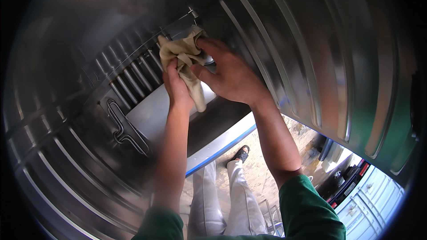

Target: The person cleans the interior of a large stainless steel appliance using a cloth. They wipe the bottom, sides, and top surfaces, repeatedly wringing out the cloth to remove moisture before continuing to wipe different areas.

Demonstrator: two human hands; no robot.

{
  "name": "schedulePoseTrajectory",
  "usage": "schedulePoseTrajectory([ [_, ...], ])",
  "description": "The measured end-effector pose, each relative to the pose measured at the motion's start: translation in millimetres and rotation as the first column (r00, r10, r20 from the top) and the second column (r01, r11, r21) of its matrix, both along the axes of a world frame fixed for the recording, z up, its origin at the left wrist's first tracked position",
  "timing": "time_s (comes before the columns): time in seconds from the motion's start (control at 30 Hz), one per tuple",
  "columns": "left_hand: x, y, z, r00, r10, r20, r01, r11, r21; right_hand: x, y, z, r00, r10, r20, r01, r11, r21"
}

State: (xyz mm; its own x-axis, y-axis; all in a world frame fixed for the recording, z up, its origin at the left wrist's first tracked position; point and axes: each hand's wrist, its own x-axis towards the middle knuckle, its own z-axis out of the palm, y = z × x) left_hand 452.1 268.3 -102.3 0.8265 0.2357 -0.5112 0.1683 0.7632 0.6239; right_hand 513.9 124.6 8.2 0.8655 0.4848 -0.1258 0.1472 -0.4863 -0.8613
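Observation:
A beige cloth (183, 50) is bunched up between my two hands, inside a metal-walled compartment. My left hand (176, 86) is closed on its lower left side, the fingertips partly covered by the folds. From the right, my right hand (233, 71) grips the cloth's upper right part, its thumb bent toward the middle. One end of the cloth hangs down past the left wrist. Behind the hands, a small pale round thing is mostly hidden by the right fingers.
Ribbed metal walls (284, 49) rise at both sides. A row of metal bars (133, 80) and a bent metal rod (120, 129) lie at the left. Closer is a white panel (149, 105), then a blue-edged sill (222, 144). Below, my sandalled foot (242, 153) stands on the floor.

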Motion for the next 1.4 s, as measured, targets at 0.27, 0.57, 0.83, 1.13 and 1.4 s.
schedulePoseTrajectory([
  [0.27,88.8,-24.1,-39.2,0.987,-0.059,-0.149,0.160,0.466,0.870,-45.4,-54.0,-16.6,0.895,-0.223,-0.386,0.209,0.975,-0.078],
  [0.57,44.2,-19.7,-40.4,0.836,-0.227,-0.500,0.406,-0.357,0.841,-94.8,-84.4,-48.3,0.804,-0.304,-0.511,0.284,0.951,-0.120],
  [0.83,106.4,27.4,-129.7,0.470,-0.305,-0.828,0.288,-0.834,0.471,-99.2,-75.9,-62.3,0.791,-0.287,-0.541,0.237,0.958,-0.161],
  [1.13,146.6,10.3,-147.5,0.609,-0.430,-0.666,0.611,-0.281,0.740,-109.8,-84.3,-75.5,0.784,-0.242,-0.572,0.195,0.970,-0.143],
  [1.4,134.0,2.3,-187.8,0.765,-0.503,-0.401,0.586,0.803,0.110,-74.5,-97.7,-120.2,0.906,-0.227,-0.356,0.148,0.960,-0.236],
])
